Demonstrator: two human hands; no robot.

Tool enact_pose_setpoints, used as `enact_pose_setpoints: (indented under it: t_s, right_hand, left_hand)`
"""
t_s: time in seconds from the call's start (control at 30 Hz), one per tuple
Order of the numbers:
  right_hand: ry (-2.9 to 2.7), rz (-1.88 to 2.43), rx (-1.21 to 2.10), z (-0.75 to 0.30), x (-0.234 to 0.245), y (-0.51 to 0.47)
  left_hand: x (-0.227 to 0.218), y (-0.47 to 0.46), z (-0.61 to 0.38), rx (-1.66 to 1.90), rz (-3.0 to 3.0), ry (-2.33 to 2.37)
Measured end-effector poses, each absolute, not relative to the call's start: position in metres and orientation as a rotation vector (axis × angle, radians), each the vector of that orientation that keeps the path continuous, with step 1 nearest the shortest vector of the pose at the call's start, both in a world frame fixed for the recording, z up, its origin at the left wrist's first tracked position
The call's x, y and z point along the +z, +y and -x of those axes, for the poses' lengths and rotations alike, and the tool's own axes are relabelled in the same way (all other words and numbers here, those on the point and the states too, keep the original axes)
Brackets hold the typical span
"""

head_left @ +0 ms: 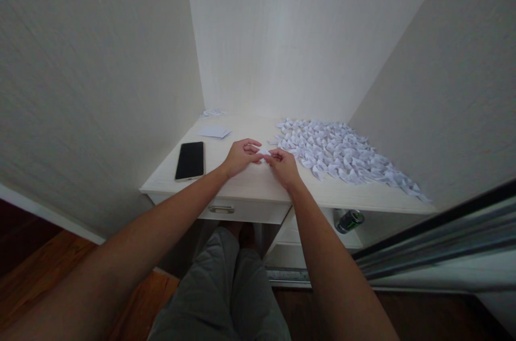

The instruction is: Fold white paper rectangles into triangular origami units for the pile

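Observation:
Between my two hands is a small piece of white paper [264, 151], held just above the white desk [245, 185]. My left hand [243, 156] pinches its left side with thumb and fingers. From the right, my right hand [284, 165] grips the other side, fingertips close to those of the left. The fingers cover much of the paper, so its exact shape is hard to make out. To the right of my right hand spreads a large heap of small folded white paper pieces [334, 147]. A short stack of flat white paper [215, 131] lies left of my left hand.
A dark-screened phone [190, 160] lies at the desk's left side. More white paper bits [213, 113] sit in the back left corner. Walls enclose the desk on three sides. Below are a drawer handle [221, 209] and a black can [350, 221] on an open shelf.

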State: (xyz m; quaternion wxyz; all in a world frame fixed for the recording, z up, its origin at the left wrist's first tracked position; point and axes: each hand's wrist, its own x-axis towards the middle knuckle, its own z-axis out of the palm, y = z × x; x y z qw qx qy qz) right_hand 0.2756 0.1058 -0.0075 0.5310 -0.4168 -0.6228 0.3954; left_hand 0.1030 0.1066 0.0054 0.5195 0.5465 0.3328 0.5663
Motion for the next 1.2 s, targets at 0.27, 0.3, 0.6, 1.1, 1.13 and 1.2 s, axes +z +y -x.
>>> enact_pose_setpoints:
  t_s: [0.27,0.3,0.6,1.1,1.13,1.2]
  right_hand:
    - [-1.639,1.127,0.803,-0.278,-0.002,0.101]
    - [-1.652,1.140,0.789,-0.278,-0.001,0.100]
    - [-1.732,1.191,0.727,-0.273,0.004,0.096]
    - [-1.528,1.102,0.847,-0.278,-0.004,0.102]
    - [-1.496,1.088,0.860,-0.277,-0.005,0.103]
    - [-1.450,1.054,0.878,-0.275,-0.005,0.103]
  left_hand:
    - [0.006,0.107,-0.102,1.295,-1.329,0.837]
    - [0.006,0.107,-0.101,1.293,-1.324,0.839]
    - [0.004,0.110,-0.102,1.294,-1.289,0.863]
    - [0.005,0.109,-0.101,1.289,-1.310,0.816]
    - [0.005,0.109,-0.102,1.294,-1.324,0.809]
    - [0.004,0.108,-0.103,1.305,-1.352,0.798]
